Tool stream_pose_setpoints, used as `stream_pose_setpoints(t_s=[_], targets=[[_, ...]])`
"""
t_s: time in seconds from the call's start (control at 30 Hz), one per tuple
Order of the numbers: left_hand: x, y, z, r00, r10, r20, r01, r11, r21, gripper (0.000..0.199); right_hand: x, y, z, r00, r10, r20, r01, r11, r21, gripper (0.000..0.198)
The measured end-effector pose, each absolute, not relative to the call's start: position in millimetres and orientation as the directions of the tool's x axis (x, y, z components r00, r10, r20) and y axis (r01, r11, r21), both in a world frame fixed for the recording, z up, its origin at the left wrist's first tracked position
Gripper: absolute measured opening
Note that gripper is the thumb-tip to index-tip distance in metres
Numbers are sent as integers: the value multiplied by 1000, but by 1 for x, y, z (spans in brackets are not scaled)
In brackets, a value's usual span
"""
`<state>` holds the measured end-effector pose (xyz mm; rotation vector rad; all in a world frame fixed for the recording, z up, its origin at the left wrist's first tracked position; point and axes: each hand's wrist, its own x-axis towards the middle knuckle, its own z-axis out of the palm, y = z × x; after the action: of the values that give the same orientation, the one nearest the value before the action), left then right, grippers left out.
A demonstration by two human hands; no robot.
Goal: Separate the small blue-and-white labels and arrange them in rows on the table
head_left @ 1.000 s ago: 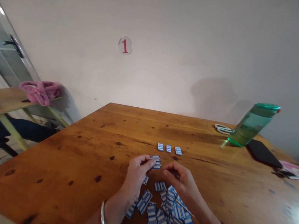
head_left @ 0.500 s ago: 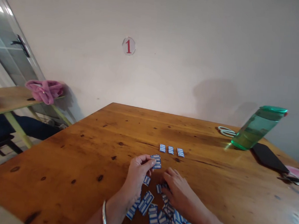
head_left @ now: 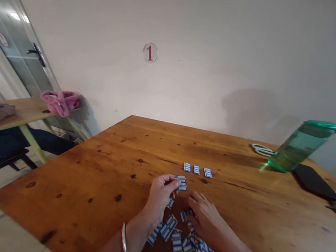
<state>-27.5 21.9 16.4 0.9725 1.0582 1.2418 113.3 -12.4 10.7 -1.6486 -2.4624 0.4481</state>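
My left hand (head_left: pixel 162 189) pinches a small blue-and-white label sheet (head_left: pixel 182 182) between thumb and fingers, just above the table; whether it is one sheet or a thin stack I cannot tell. My right hand (head_left: pixel 203 210) is lowered to the upper edge of a loose pile of label sheets (head_left: pixel 190 250), its fingers curled down beside a small sheet (head_left: pixel 183 216). What lies between those fingers is hidden. Past both hands, three small label stacks, the middle one (head_left: pixel 196 169) among them, lie in a row. Another sheet (head_left: pixel 168 227) rests near my left wrist.
A green bottle (head_left: pixel 303 146) leans at the right beside a black flat case (head_left: pixel 315 182) and a coiled white cable (head_left: pixel 262 149). On the left, a person's arm (head_left: pixel 0 114) rests on another table, near a pink cloth (head_left: pixel 61 102). The wall is behind the wooden table (head_left: pixel 93 182).
The view has turned slightly left, so everything appears shifted to the right. Both hands keep nearly the same places over the table, and the left still grips its label sheet.
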Motion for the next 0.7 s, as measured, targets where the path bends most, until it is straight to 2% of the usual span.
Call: stream_pose_setpoints(t_s=[0.1, 0.3, 0.5, 0.7], targets=[[-28, 22, 17, 29, 996, -87, -240, 91, 967, 18, 113, -14, 12, -382, 923, -44, 884, 351, -309, 17], [-28, 21, 17, 33, 996, -82, -242, 88, 966, 18, 115, -15, 15, -418, 908, -39, 851, 376, -366, 18], [-28, 20, 19, 39, 996, -80, -244, 87, 966, 16, 111, -16, 19, -396, 913, -102, 890, 354, -288, 19], [-28, 20, 21, 36, 994, -100, -249, 105, 963, 18, 116, -16, 15, -416, 906, -77, 860, 364, -356, 16]])
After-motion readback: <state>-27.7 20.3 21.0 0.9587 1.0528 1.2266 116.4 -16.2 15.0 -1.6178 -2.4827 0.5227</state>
